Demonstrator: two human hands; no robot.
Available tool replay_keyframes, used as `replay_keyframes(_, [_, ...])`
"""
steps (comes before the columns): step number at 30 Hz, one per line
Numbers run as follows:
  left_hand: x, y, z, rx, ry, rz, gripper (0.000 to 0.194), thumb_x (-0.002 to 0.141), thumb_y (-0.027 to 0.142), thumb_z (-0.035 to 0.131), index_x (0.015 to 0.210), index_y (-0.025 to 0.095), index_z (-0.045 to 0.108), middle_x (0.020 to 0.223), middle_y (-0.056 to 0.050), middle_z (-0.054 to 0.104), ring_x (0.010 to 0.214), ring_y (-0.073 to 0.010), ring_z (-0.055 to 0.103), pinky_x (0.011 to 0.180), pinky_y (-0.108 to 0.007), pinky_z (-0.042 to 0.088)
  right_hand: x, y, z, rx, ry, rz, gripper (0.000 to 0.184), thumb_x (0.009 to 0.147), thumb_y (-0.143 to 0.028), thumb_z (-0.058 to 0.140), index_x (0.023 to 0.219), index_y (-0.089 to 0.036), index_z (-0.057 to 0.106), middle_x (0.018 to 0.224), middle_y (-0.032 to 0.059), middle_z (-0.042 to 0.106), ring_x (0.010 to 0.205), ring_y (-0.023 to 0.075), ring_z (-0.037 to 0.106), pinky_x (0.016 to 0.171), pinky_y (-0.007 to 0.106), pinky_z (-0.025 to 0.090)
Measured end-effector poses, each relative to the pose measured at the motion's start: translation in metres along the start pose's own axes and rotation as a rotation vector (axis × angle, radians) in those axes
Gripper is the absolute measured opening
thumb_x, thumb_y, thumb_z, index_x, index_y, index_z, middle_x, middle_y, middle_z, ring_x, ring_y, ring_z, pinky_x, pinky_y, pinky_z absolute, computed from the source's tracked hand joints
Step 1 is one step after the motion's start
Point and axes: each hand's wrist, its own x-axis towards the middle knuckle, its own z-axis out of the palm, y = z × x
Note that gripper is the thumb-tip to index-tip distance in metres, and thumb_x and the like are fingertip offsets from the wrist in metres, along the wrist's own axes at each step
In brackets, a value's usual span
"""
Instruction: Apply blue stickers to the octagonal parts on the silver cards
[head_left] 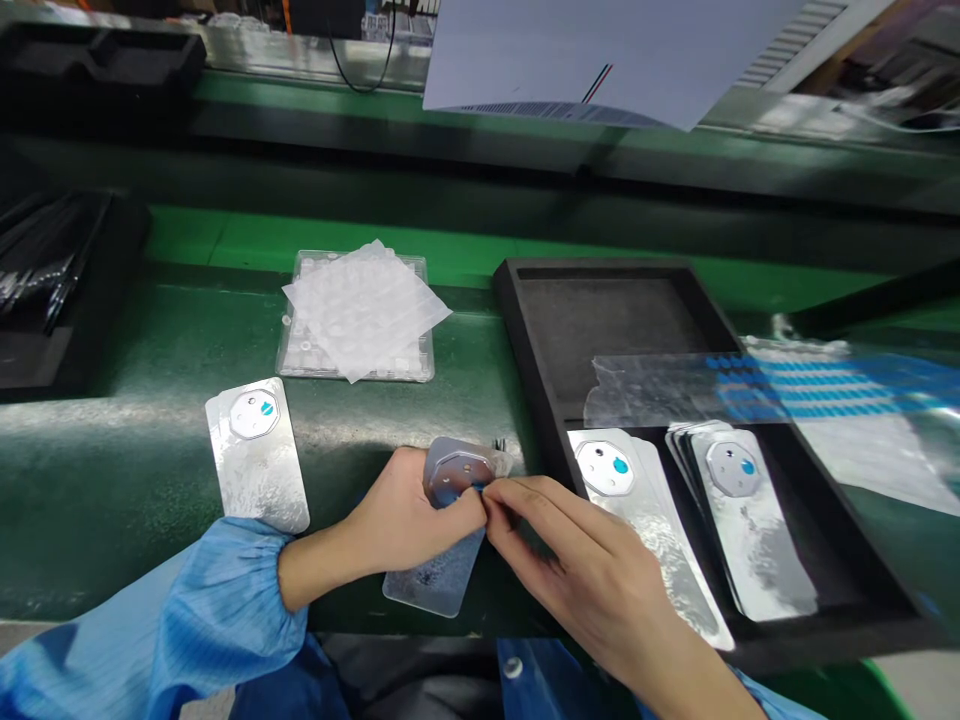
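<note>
My left hand [405, 520] grips a silvery plate [442, 580] with an octagonal raised part near its top, holding it tilted over the green belt. My right hand [577, 570] pinches at the plate's upper right edge, thumb and forefinger pressed together on something small that I cannot make out. Both hands meet near the octagon [454, 472]. Blue sleeves cover both forearms.
A like plate [259, 460] lies to the left on the green belt [135, 470]. A black foam tray [547, 330] on the right holds stacks of such plates [750, 520] and a clear film strip [675, 390]. A clear blister tray [356, 315] with film sheets lies behind.
</note>
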Motion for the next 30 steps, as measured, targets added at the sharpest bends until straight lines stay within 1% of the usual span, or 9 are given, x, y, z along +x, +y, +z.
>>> replay_keyframes(6, [-0.0010, -0.0009, 0.0002, -0.003, -0.008, -0.003, 0.011, 0.084, 0.019, 0.055, 0.074, 0.014, 0.054, 0.069, 0.002, 0.045, 0.068, -0.0104, 0.041, 0.063, -0.021, 0.038, -0.0008, 0.0013, 0.0021, 0.011, 0.015, -0.003, 0.013, 0.103, -0.005, 0.056, 0.111, -0.016, 0.058, 0.090, 0.0049, 0.070, 0.073, 0.0140, 0.069, 0.069, 0.026, 0.060])
replay_keyframes(9, [-0.0016, -0.0007, -0.0001, -0.025, -0.005, -0.012, 0.009, 0.083, 0.019, 0.055, 0.075, 0.014, 0.056, 0.070, 0.002, 0.048, 0.069, -0.0105, 0.044, 0.065, -0.021, 0.040, -0.0005, 0.0009, 0.0020, 0.015, 0.037, -0.014, 0.013, 0.103, -0.005, 0.057, 0.111, -0.016, 0.057, 0.091, 0.0052, 0.070, 0.074, 0.0137, 0.069, 0.071, 0.026, 0.061])
replay_keyframes(13, [-0.0015, 0.0007, -0.0010, -0.093, -0.021, -0.027, 0.008, 0.081, 0.019, 0.056, 0.075, 0.013, 0.056, 0.069, 0.002, 0.049, 0.066, -0.0096, 0.042, 0.060, -0.020, 0.037, -0.0008, 0.0010, -0.0007, -0.029, 0.058, -0.046, 0.014, 0.102, -0.004, 0.060, 0.111, -0.014, 0.058, 0.092, 0.0067, 0.072, 0.076, 0.0146, 0.071, 0.074, 0.026, 0.061])
replay_keyframes(19, [-0.0014, 0.0020, -0.0001, -0.122, -0.048, -0.010, 0.008, 0.082, 0.018, 0.055, 0.075, 0.013, 0.054, 0.069, 0.002, 0.048, 0.066, -0.0087, 0.041, 0.059, -0.019, 0.036, -0.0022, 0.0030, -0.0036, -0.088, 0.074, -0.091, 0.016, 0.101, -0.003, 0.062, 0.110, -0.016, 0.059, 0.089, 0.0051, 0.073, 0.071, 0.0152, 0.071, 0.065, 0.027, 0.060])
replay_keyframes(24, [-0.0009, 0.0031, -0.0006, -0.130, -0.061, -0.005, 0.010, 0.083, 0.017, 0.053, 0.074, 0.014, 0.052, 0.068, 0.003, 0.044, 0.063, -0.0075, 0.036, 0.055, -0.018, 0.033, -0.0013, 0.0029, -0.0042, -0.102, 0.066, -0.084, 0.015, 0.102, -0.005, 0.061, 0.110, -0.018, 0.060, 0.088, 0.0037, 0.074, 0.070, 0.0157, 0.071, 0.063, 0.028, 0.060])
replay_keyframes(27, [-0.0014, 0.0036, -0.0004, -0.124, -0.059, -0.020, 0.012, 0.083, 0.016, 0.054, 0.072, 0.014, 0.050, 0.066, 0.004, 0.043, 0.062, -0.0074, 0.036, 0.055, -0.018, 0.032, -0.0014, 0.0028, -0.0049, -0.114, 0.101, -0.098, 0.010, 0.103, -0.006, 0.061, 0.107, -0.016, 0.062, 0.086, 0.0033, 0.074, 0.067, 0.0144, 0.070, 0.060, 0.029, 0.058])
replay_keyframes(30, [-0.0025, 0.0032, -0.0002, -0.115, -0.052, -0.030, 0.011, 0.083, 0.016, 0.054, 0.072, 0.014, 0.052, 0.067, 0.004, 0.045, 0.063, -0.0077, 0.039, 0.056, -0.018, 0.035, -0.0014, 0.0031, -0.0056, -0.099, 0.114, -0.120, 0.008, 0.102, -0.004, 0.061, 0.104, -0.012, 0.063, 0.085, 0.0043, 0.073, 0.067, 0.0136, 0.069, 0.060, 0.029, 0.057])
